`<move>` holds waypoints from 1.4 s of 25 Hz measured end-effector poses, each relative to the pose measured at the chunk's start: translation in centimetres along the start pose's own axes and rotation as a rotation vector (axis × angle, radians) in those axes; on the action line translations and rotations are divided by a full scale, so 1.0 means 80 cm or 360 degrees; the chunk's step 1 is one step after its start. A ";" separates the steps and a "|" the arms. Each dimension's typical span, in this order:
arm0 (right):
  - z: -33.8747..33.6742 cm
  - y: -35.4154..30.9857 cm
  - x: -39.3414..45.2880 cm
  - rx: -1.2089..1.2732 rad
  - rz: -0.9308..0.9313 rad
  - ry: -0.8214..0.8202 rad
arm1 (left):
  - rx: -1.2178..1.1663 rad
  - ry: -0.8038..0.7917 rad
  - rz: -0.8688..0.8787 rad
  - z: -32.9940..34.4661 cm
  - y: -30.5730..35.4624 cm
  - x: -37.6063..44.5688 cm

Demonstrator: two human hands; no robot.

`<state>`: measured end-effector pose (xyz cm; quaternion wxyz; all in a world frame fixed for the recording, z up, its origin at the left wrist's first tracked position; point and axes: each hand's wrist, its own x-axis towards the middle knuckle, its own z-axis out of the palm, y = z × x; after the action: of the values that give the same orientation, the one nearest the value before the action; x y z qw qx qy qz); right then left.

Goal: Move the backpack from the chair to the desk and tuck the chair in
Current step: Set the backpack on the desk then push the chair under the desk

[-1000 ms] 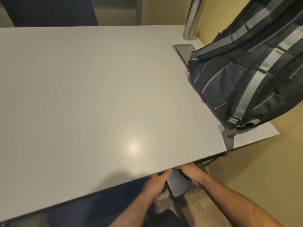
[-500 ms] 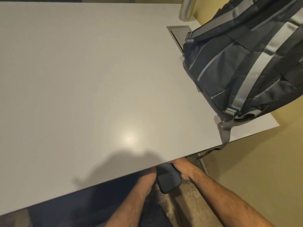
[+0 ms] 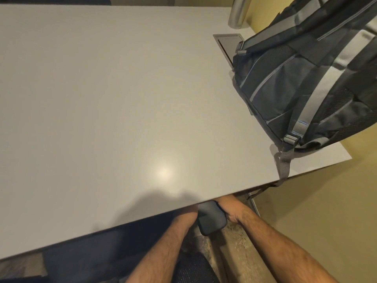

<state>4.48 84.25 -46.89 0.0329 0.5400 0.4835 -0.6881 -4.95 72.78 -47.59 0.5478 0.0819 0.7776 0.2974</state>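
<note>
The dark grey backpack (image 3: 306, 82) with pale grey straps rests on the right end of the white desk (image 3: 122, 99), leaning toward the wall. One loose strap (image 3: 284, 166) hangs over the desk's front edge. Below that edge, a dark chair armrest (image 3: 211, 221) pokes out from under the desk. My right hand (image 3: 229, 210) is closed on the armrest's right side. My left hand (image 3: 188, 212) lies against its left side, with the fingers hidden beneath the desk top. Black mesh of the chair (image 3: 193, 268) shows between my forearms.
A flat grey cable hatch (image 3: 227, 42) is set into the desk beside the backpack. A metal post (image 3: 237, 15) rises at the far right corner. A yellow wall (image 3: 326, 211) runs close along the desk's right side. Speckled floor (image 3: 236, 240) shows below.
The armrest and both hands have slid further forward under the desk edge; the left hand's fingers, visible before, are now covered by the desk top. The backpack has not moved.
</note>
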 end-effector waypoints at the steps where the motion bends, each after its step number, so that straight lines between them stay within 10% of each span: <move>1: 0.001 -0.002 -0.008 -0.0119 -0.0043 0.0035 | 0.0042 -0.0102 0.0067 -0.013 0.001 -0.017; 18: 0.035 -0.061 -0.388 -0.0704 -0.0868 0.0145 | 0.1508 0.0324 0.0564 -0.262 -0.035 -0.322; 35: 0.125 -0.029 -0.648 -0.2503 -0.1401 -0.0252 | 0.1490 0.0836 0.0847 -0.290 -0.187 -0.696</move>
<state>17.54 53.73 -5.75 0.1594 0.0790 0.9734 -0.1444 -1.33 26.81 -5.96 0.1495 0.4302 0.8882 0.0605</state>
